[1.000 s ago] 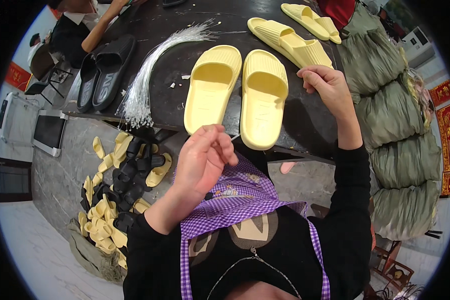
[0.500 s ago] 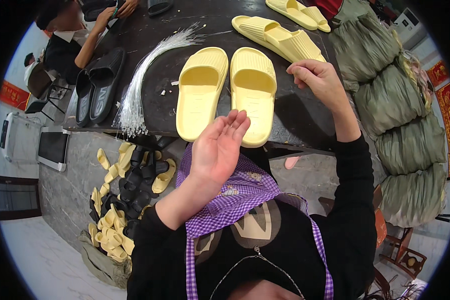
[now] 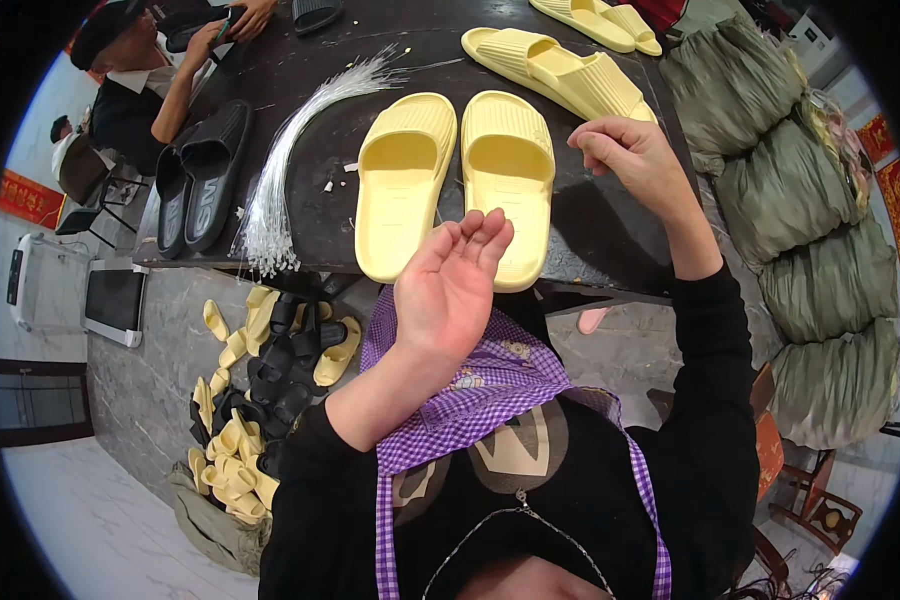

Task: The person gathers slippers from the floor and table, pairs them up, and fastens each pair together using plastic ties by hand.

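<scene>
A pair of yellow slide sandals, the left slide (image 3: 395,215) and the right slide (image 3: 518,180), lies side by side on the dark table (image 3: 610,250), toes pointing away from me. My left hand (image 3: 445,285) is open, palm up, over the heel ends; its fingers are together and slightly bent, and nothing shows in it. To the right of the pair, my right hand (image 3: 638,165) is raised with thumb and index finger pinched. Whatever the pinch may hold is too small to see. Just beyond that hand rests another yellow slide pair (image 3: 550,70).
A bundle of clear plastic strands (image 3: 280,170) and black slides (image 3: 210,180) lie to the left. More yellow slides (image 3: 595,22) are at the far right. A co-worker's hand (image 3: 205,45) works at far left. Loose slides (image 3: 235,450) heap on the floor; stuffed green sacks (image 3: 790,200) stand right.
My left hand has shifted slightly right and up across the heel of the right slide. My right hand keeps its pinch in nearly the same place.
</scene>
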Demonstrator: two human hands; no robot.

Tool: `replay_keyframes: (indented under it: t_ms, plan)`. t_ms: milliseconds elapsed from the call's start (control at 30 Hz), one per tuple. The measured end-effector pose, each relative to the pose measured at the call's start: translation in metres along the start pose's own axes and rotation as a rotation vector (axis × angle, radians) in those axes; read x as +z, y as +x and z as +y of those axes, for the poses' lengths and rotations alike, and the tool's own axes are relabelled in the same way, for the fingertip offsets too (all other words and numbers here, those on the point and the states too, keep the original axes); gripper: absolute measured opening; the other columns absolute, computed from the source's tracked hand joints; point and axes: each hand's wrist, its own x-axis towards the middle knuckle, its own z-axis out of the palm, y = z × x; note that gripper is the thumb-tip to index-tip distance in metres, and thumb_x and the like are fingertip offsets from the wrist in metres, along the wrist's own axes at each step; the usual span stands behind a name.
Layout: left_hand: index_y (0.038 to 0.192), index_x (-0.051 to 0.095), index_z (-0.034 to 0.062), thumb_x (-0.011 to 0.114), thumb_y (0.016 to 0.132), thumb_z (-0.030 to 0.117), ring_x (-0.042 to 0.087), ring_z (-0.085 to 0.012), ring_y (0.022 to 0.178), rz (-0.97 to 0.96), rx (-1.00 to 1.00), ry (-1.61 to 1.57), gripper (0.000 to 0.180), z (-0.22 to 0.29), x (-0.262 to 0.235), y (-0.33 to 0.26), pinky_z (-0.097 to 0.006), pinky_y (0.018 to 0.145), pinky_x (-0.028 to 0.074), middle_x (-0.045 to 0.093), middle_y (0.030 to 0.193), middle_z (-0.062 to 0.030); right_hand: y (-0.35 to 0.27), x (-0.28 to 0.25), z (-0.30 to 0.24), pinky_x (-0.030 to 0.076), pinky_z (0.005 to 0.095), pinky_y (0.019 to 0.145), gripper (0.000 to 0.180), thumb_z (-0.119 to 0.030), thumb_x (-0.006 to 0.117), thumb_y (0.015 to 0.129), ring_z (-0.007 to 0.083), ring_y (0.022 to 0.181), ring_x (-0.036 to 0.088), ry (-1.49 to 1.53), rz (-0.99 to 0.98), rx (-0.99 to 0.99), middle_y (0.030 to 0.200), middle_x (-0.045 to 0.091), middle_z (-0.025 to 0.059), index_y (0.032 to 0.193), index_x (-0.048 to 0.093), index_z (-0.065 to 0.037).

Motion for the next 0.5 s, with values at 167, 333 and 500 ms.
replay_keyframes:
  t_ms: [167, 333, 500]
  plan:
    - [0.09, 0.047, -0.0016, 0.037, 0.092, 0.01, 0.053, -0.0275, 0.099, -0.049, -0.053, 0.067, 0.015, -0.002, 0.002, -0.018, -0.043, 0.098, 0.038, 0.054, 0.097, -0.0128, -0.005, -0.001, -0.002, 0.041, 0.018, 0.055, 0.017, -0.012, 0.053, 0.085, 0.0056, 0.059, 0.049, -0.007, -0.013, -0.004, 0.065, 0.055, -0.0003, 0.088, 0.063, 0.002]
    - [0.089, 0.048, -0.0019, 0.037, 0.092, 0.009, 0.054, -0.0276, 0.098, -0.2, -0.014, 0.133, 0.016, 0.003, -0.002, -0.021, -0.042, 0.097, 0.038, 0.054, 0.096, -0.0131, -0.009, -0.006, 0.003, 0.041, 0.0183, 0.055, 0.018, -0.013, 0.054, 0.086, 0.0057, 0.059, 0.049, -0.02, -0.009, 0.0, 0.065, 0.055, -0.0003, 0.088, 0.063, 0.002]
    - [0.09, 0.047, -0.003, 0.037, 0.09, 0.008, 0.053, -0.0291, 0.099, -0.116, 0.082, 0.184, 0.014, -0.003, -0.02, 0.013, -0.043, 0.097, 0.038, 0.053, 0.096, -0.0142, -0.005, 0.003, 0.005, 0.04, 0.0184, 0.055, 0.018, -0.012, 0.053, 0.086, 0.0056, 0.059, 0.049, -0.005, -0.02, 0.023, 0.065, 0.054, -0.0005, 0.088, 0.063, 0.002]
